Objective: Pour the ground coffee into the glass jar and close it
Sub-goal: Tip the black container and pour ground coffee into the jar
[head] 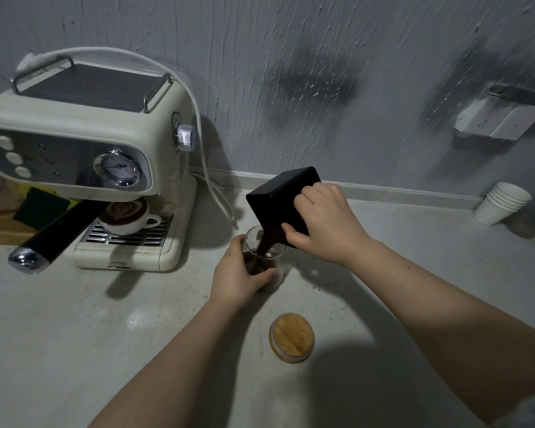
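Observation:
A small glass jar (275,278) stands on the pale counter, partly filled with dark ground coffee. My left hand (240,274) wraps around its left side. My right hand (325,225) grips a black box-shaped container (275,200), tipped over the jar's mouth. A brown stream of ground coffee (264,245) falls from the container into the jar. The round wooden lid (292,337) lies flat on the counter, nearer to me than the jar and apart from it.
A cream espresso machine (84,156) stands at the left with a latte cup (127,217) on its drip tray and a black portafilter handle (53,236) jutting out. Stacked white paper cups (501,203) lie at the right by the wall. A few coffee specks dot the counter.

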Demonstrator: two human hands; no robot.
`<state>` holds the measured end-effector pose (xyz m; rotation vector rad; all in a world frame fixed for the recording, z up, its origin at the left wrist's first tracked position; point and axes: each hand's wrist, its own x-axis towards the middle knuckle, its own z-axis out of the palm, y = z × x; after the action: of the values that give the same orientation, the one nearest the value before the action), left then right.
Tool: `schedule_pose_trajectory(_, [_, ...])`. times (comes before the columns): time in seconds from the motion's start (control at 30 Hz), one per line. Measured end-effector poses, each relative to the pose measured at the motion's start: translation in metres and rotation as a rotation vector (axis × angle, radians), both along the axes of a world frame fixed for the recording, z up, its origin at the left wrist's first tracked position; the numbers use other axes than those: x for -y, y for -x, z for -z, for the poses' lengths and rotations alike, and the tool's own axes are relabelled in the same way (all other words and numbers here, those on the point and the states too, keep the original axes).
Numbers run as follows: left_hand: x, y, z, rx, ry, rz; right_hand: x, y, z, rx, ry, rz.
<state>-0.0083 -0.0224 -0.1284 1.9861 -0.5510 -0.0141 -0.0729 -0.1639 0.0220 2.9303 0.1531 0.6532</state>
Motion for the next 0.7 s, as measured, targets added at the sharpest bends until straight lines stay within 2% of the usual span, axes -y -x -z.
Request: schedule_pose_trajectory(0.7, [0.0004, -0.0008, 0.0008, -0.016, 0.013, 0.021, -0.0044, 0.0027, -0.0035, -0.003, 0.052, -0.038])
